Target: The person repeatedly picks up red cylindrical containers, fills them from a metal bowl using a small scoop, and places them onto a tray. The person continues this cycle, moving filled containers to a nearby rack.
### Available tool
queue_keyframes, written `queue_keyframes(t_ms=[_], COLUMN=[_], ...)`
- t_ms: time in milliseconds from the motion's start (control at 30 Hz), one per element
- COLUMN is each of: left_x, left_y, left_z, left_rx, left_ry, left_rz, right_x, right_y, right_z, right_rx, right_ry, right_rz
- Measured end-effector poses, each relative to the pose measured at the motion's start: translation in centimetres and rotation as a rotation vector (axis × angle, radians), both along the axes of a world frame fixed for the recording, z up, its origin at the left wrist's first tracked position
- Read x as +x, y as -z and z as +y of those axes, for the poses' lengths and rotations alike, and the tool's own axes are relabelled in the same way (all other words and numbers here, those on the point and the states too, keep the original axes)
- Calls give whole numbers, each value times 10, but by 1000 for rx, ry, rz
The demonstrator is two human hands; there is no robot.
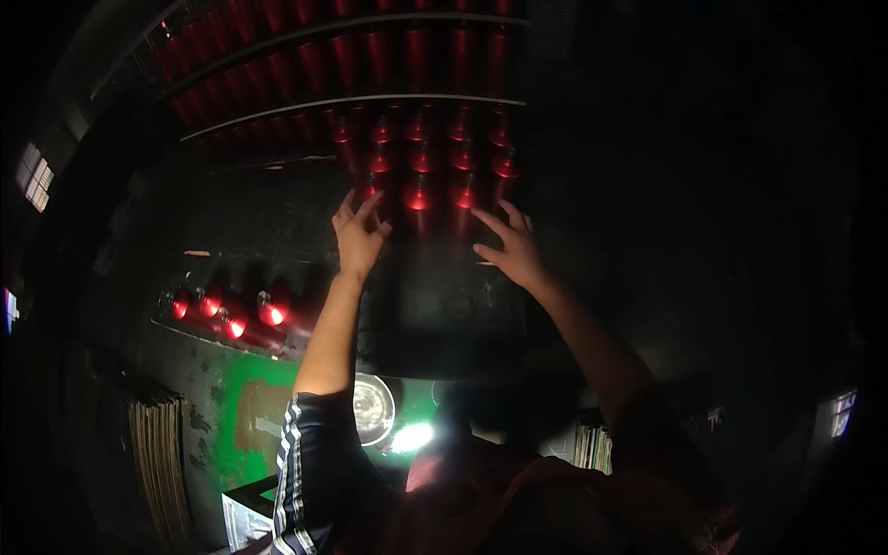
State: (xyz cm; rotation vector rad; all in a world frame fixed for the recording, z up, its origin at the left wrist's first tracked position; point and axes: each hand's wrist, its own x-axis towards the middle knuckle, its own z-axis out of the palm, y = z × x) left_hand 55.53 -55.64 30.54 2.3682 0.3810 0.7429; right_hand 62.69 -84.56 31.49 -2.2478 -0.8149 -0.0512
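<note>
Red, shiny bottle-like containers with narrow tops stand upright in close rows on a dark surface ahead of me. My left hand (360, 236) reaches to the front left of this group, its fingers spread beside a red container (377, 185); whether they touch it I cannot tell. At the front right, my right hand (511, 245) has its fingers apart close to another red container (465, 192). Between the hands stands one more red container (418, 194). Neither hand visibly holds anything. The containers' lower parts fade into shadow.
Several red containers (273, 308) sit in a group at the near left. Rows of red cylinders (375, 57) fill racks at the back, behind a pale rail (370, 98). Below are a round bright metal dish (373, 409), a green surface (242, 370) and stacked flat sheets (159, 453).
</note>
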Motion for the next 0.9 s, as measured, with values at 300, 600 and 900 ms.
queue_keyframes(t_ms=[300,600,900], left_x=[69,-88,-358], left_y=[26,16,65], left_z=[24,-32,-84], left_rx=[124,-226,-1562], left_ry=[5,-192,-393], left_rz=[17,-239,-813], right_x=[86,49,-87], right_y=[46,51,78], right_z=[68,-26,37], right_rx=[27,569,833], right_ry=[2,-23,-399], right_rz=[-168,513,2025])
